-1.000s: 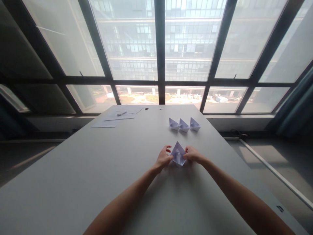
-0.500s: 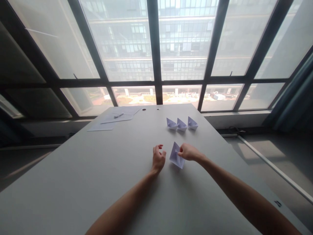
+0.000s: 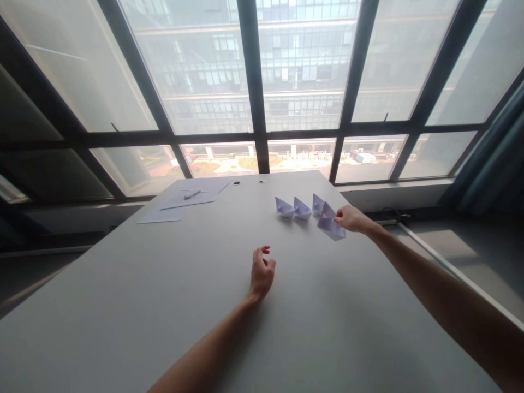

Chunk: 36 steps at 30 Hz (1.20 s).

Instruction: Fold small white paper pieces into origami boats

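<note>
Right hand (image 3: 351, 219) pinches 1 folded white paper boat (image 3: 329, 227) by its right side, at 2 o'clock from the loosely curled left hand (image 3: 262, 273). Judged risk: a low or leftward swing could bump or crease the closest of 3 matching boats (image 3: 302, 209) at 1 o'clock on the white counter (image 3: 221, 262). Count: 4 boats, 2 hands, 1 slim white stick-like object (image 3: 192, 194) on flat white paper sheets (image 3: 164, 214) at 10 o'clock; overlapping sheets, total unclear.
</note>
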Available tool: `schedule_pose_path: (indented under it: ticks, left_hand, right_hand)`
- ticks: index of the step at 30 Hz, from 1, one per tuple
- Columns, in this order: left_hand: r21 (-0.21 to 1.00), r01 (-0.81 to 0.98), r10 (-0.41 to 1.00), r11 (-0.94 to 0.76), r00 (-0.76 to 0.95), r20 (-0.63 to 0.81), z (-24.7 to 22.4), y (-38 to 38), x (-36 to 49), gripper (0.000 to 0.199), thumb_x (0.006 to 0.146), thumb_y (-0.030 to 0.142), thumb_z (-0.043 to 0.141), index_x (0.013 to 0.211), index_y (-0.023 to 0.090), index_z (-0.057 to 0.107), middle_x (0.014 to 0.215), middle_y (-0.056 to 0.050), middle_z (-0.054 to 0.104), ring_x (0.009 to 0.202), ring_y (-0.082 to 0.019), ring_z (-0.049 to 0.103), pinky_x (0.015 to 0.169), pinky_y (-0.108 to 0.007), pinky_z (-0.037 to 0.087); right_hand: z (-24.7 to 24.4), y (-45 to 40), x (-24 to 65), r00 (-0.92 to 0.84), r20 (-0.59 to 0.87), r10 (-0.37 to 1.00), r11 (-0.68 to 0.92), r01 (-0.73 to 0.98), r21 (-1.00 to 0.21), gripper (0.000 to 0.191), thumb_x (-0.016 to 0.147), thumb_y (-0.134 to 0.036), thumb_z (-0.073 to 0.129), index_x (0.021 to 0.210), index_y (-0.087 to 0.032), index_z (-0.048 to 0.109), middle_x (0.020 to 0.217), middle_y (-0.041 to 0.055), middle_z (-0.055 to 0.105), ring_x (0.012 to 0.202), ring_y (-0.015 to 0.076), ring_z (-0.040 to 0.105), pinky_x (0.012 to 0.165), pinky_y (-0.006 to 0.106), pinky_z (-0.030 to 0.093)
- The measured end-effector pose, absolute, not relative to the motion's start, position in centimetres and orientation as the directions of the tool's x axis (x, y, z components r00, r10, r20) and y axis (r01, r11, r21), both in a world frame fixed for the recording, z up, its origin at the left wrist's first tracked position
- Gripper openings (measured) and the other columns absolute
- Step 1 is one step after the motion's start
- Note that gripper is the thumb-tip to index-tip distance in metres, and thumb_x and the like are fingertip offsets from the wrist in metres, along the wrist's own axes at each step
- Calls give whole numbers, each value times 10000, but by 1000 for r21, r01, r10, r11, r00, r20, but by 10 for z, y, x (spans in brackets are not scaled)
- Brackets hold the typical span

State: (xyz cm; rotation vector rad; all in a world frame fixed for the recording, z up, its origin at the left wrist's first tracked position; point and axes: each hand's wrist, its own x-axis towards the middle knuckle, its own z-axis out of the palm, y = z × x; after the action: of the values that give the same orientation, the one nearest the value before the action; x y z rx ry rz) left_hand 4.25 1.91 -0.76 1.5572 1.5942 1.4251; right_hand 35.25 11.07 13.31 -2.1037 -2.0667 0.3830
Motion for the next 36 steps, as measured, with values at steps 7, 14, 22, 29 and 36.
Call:
schedule_pose_path:
  ticks: [7,14,22,29,36]
  left_hand:
    - [877,440,936,-192,-186,298,-5,16,46,328,824,187,499,1149,179,538,1061,-54,572,648,-127,514,696,-299,496]
    - [873,459,952,-166,-155,263,-6,15,46,337,837,195,500,1172,197,534,1065,-52,591,642,-128,526,664,-283,492]
    - [864,482,965,-143,-125,230,-4,14,46,309,848,202,497,1153,199,547,1058,-48,609,633,-127,525,647,-275,482]
    - [843,510,962,-172,-97,255,0,15,44,250,832,200,492,1050,169,612,1010,-60,645,696,-153,572,674,-292,490]
    - [834,504,962,-225,-22,273,7,14,42,289,876,238,452,1073,150,644,1104,-102,682,988,-212,650,816,-332,540]
  right_hand:
    - [130,203,405,299,-19,954,-297,934,-199,267,880,-285,610,1086,-132,685,1123,196,678,1071,318,647,843,384,504]
    - [91,265,414,364,-87,927,-374,908,-187,368,860,-219,630,1196,-66,642,1167,253,652,1133,343,622,896,427,498]
    - [74,281,428,407,-96,908,-418,883,-214,398,840,-239,665,1194,-59,644,1135,261,660,1109,337,633,882,418,502]
    - [94,254,440,433,25,901,-410,870,-275,309,861,-266,603,1097,-86,690,1119,239,666,1053,335,646,847,402,504]
    - [103,162,381,199,391,899,-15,904,-427,292,932,-285,461,1043,-151,695,1029,156,705,967,277,652,850,358,481]
